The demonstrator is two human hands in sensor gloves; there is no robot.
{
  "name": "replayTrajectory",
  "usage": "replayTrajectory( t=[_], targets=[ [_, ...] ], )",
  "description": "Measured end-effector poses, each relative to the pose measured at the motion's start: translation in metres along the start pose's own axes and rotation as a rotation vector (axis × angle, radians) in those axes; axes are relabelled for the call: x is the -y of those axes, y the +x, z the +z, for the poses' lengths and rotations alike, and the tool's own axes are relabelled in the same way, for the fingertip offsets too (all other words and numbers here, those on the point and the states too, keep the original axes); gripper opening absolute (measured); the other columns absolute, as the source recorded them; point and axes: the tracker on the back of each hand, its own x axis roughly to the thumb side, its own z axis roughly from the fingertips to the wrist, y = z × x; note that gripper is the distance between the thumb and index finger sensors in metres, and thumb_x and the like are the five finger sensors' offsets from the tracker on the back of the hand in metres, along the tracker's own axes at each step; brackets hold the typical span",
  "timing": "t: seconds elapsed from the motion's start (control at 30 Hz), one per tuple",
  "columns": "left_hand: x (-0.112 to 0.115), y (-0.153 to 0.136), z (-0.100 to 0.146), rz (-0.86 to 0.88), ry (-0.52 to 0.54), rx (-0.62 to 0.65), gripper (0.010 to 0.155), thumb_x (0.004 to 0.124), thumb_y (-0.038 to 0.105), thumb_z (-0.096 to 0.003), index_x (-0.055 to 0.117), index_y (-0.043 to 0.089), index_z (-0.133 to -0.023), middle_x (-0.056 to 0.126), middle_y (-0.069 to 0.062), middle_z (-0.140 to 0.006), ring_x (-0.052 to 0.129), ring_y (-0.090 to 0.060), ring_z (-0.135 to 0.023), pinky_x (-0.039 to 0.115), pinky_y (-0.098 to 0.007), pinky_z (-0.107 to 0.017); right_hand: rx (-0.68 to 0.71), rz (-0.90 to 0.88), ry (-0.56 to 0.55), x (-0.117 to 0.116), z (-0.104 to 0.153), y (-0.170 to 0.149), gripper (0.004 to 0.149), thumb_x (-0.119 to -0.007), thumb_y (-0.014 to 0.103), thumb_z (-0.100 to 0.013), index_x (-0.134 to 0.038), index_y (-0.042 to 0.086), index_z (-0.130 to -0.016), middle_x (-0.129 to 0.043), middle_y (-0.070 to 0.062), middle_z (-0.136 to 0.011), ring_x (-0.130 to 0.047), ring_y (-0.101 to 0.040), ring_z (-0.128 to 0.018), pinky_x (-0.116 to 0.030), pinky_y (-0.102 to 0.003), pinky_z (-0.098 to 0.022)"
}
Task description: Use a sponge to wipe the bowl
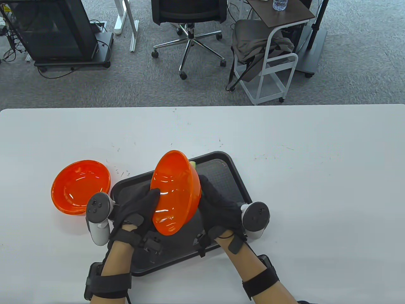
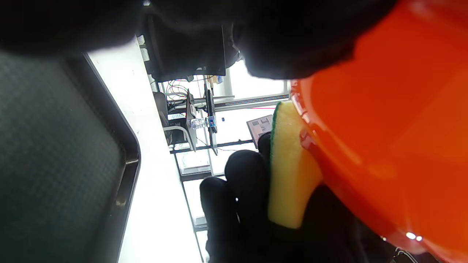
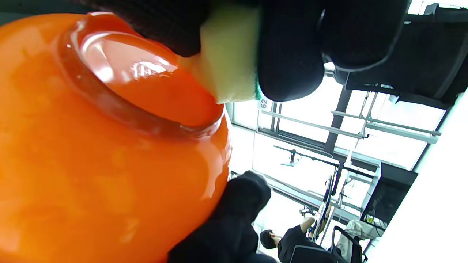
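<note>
My left hand (image 1: 139, 205) grips an orange bowl (image 1: 175, 193) by its rim and holds it tilted on edge above the black tray (image 1: 227, 177). My right hand (image 1: 218, 205) is behind the bowl and holds a yellow-green sponge (image 1: 193, 164) pressed against the bowl's outer underside. In the left wrist view the sponge (image 2: 290, 168) lies flat against the bowl's wall (image 2: 387, 138). In the right wrist view the sponge (image 3: 228, 62) touches the bowl's foot ring (image 3: 146, 106).
A stack of orange bowls (image 1: 80, 186) sits on the white table (image 1: 316, 190) left of the tray. Small crumbs lie scattered on the table behind the tray. Chairs and a cart stand beyond the far edge.
</note>
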Motion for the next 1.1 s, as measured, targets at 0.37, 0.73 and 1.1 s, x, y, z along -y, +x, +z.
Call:
replayTrajectory(
  t=[0.37, 0.73, 1.1],
  targets=[
    [-0.021, 0.009, 0.007, -0.039, 0.178, 0.071, 0.053, 0.075, 0.049, -0.0545, 0.073, 0.008, -0.088, 0.097, 0.009, -0.03, 0.091, -0.003, 0.002, 0.091, -0.029, -0.007, -0.048, -0.031, 0.237, -0.026, 0.002, -0.004, 0.048, -0.075, 0.029, -0.055, -0.06, 0.009, -0.096, -0.084, -0.024, -0.089, -0.094, -0.037, -0.066, -0.076, -0.057, -0.048],
    [-0.049, 0.012, 0.015, -0.356, 0.367, 0.016, 0.053, 0.077, 0.049, -0.0535, 0.075, 0.008, -0.087, 0.098, 0.009, -0.028, 0.091, -0.004, 0.003, 0.09, -0.03, -0.006, -0.14, -0.043, 0.196, -0.023, 0.004, -0.014, 0.049, -0.076, 0.029, -0.055, -0.06, 0.003, -0.094, -0.085, -0.028, -0.084, -0.096, -0.037, -0.061, -0.077, -0.056, -0.045],
    [-0.062, 0.016, 0.019, -0.53, 0.454, 0.004, 0.053, 0.078, 0.048, -0.0525, 0.077, 0.008, -0.086, 0.098, 0.008, -0.027, 0.091, -0.004, 0.005, 0.09, -0.03, -0.005, -0.165, -0.026, 0.184, -0.021, 0.005, -0.014, 0.05, -0.076, 0.029, -0.055, -0.059, 0.0, -0.092, -0.086, -0.03, -0.082, -0.097, -0.037, -0.059, -0.078, -0.056, -0.044]
  ],
)
